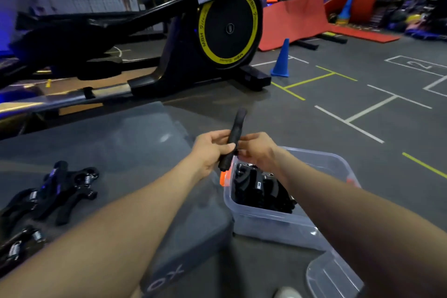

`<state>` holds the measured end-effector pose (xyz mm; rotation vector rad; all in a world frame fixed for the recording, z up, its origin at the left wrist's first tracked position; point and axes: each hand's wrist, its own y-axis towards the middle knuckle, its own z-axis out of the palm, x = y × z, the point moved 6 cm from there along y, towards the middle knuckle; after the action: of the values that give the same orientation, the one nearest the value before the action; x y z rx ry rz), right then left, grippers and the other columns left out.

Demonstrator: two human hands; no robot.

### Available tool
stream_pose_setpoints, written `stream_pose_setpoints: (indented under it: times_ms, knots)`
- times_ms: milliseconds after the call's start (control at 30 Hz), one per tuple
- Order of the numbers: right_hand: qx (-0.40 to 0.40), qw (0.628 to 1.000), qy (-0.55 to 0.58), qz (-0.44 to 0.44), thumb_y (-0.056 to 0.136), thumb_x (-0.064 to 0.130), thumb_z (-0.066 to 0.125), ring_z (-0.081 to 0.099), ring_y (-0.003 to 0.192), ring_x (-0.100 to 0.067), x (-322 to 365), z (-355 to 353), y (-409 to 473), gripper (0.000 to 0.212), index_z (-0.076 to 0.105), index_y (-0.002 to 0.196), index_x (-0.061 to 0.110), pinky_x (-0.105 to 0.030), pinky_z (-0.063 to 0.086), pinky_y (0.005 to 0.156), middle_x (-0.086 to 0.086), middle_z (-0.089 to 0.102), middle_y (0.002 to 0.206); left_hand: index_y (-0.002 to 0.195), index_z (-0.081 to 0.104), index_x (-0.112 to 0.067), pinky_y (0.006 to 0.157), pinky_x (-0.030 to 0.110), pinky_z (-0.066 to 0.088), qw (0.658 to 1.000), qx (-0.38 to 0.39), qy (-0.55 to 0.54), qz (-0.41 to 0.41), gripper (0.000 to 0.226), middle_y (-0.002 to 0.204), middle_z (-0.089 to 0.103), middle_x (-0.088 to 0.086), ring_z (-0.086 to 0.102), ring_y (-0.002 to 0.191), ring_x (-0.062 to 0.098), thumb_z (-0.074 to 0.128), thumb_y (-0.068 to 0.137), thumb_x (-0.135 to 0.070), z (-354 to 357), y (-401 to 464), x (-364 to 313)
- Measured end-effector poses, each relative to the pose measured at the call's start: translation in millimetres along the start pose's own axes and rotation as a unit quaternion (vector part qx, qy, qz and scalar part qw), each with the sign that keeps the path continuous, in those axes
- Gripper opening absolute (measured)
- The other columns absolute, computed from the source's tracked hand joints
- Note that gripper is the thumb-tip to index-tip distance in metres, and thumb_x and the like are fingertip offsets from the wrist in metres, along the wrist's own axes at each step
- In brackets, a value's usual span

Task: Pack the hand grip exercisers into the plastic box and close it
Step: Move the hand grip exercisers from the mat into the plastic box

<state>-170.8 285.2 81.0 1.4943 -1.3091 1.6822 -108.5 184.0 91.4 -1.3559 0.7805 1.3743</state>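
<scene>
Both hands held one gripper [234,139] above the box's [278,222] far-left corner, its long axis nearly upright. The left hand [212,152] had its fingers clamped round the lower handle; the right hand [256,152] pinched its side. The box lay directly below, nearer the right hand.

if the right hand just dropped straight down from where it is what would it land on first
Most likely the black exercisers already in the plastic box; the right hand hovers over its far end, though depth is hard to judge.
</scene>
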Motion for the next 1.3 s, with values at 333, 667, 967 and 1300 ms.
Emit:
stream_pose_setpoints:
  times_ms: [333,667,967,1300]
  knots:
    - [-0.026,0.985,0.160,0.057,0.095,0.009,0.049,0.060,0.049,-0.022,-11.7,-70.6,-2.0,0.016,0.056,0.091,-0.004,-0.023,0.055,0.047,-0.014,0.062,0.061,0.130,0.050,0.002,0.094,0.022,0.044,0.994,0.032,0.101,0.016,0.056,0.130,0.058,0.017,0.055,0.122,0.024,0.062,0.078,0.016,78.8,34.5,37.4]
    - [-0.034,0.990,0.105,0.092,0.095,-0.002,0.044,0.068,0.056,-0.015,-51.3,-130.3,24.3,0.015,0.057,0.089,0.002,-0.026,0.054,0.053,-0.008,0.067,0.069,0.133,0.050,-0.008,0.103,0.025,0.037,0.937,-0.026,0.349,0.005,0.048,0.135,0.054,0.006,0.052,0.124,0.021,0.062,0.088,-0.018,90.1,63.5,59.0]
    - [-0.076,0.994,-0.003,0.076,0.088,0.001,0.058,0.058,0.061,-0.014,-73.1,-158.1,32.7,0.004,0.061,0.089,0.004,-0.023,0.052,0.059,-0.007,0.058,0.073,0.089,0.070,-0.011,0.088,0.034,0.052,0.938,-0.028,0.344,-0.039,0.009,0.085,0.068,0.007,0.063,0.083,0.022,0.069,0.082,-0.016,111.6,87.0,94.6]
    - [-0.223,0.967,-0.116,0.030,0.074,-0.001,0.073,0.066,0.080,-0.027,-106.1,-208.4,41.6,0.037,0.067,0.109,0.007,-0.042,0.059,0.072,-0.005,0.067,0.091,0.085,0.067,-0.017,0.087,0.028,0.046,0.949,-0.024,0.313,-0.026,0.009,0.085,0.067,-0.001,0.062,0.084,0.019,0.071,0.081,-0.024,166.0,107.6,124.9]
